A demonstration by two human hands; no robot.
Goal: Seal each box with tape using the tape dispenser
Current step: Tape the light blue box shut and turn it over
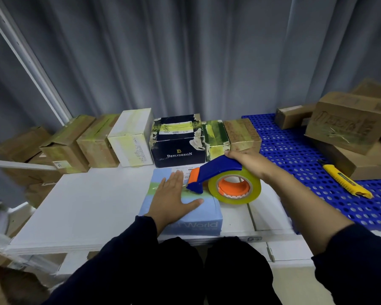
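Here the left hand [173,195] presses flat, fingers [176,176] straight, on the blue box [198,216]; the right hand [244,160] grips the tape dispenser [218,170], fingers curled round its handle.

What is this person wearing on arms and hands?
Dark navy long sleeves. The left sleeve reaches the wrist; the right sleeve is pushed up the forearm. Left hand and right hand are bare: no gloves, watch or rings visible.

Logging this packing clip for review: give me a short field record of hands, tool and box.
box: light blue cardboard box on white board, tape strip across top
left hand: flat on the box top
right hand: grips blue-and-orange plastic tape dispenser, nose at the tape strip
aside: yellow utility knife on blue perforated mat
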